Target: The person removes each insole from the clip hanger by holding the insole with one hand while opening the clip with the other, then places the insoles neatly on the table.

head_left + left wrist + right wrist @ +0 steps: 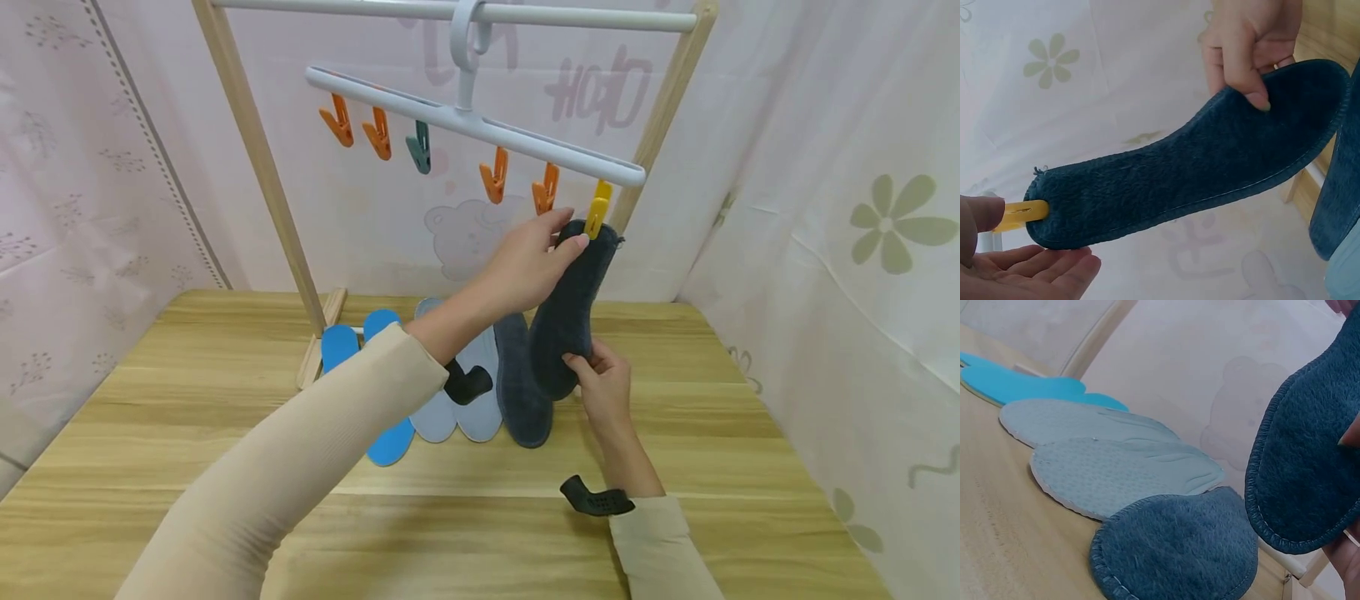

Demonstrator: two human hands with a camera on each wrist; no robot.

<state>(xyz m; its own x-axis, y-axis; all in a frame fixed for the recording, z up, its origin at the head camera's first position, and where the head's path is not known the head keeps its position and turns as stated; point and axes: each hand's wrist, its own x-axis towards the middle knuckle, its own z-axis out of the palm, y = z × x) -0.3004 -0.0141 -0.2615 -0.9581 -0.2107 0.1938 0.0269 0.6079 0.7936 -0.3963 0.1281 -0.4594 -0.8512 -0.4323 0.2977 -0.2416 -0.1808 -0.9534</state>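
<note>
A dark fuzzy insole [567,308] hangs tilted by its heel end from a yellow clip [597,208] on the white hanger [517,138]. My left hand [528,262] is at that heel end, its thumb against the clip. In the left wrist view, the left fingers [1063,275] lie fairly straight along the heel's edge. Lower down, my right hand [606,385] pinches the side of the wider toe part, with the thumb on the fuzzy face. A matching dark insole [1175,550] lies just beside it on the table.
Light grey insoles [480,408] and blue insoles [390,442] lie to the left on the wooden table [465,533]. Orange clips [493,175] and a green clip [420,148] dangle from the hanger. A wood-and-white rack [258,150] bears the hanger.
</note>
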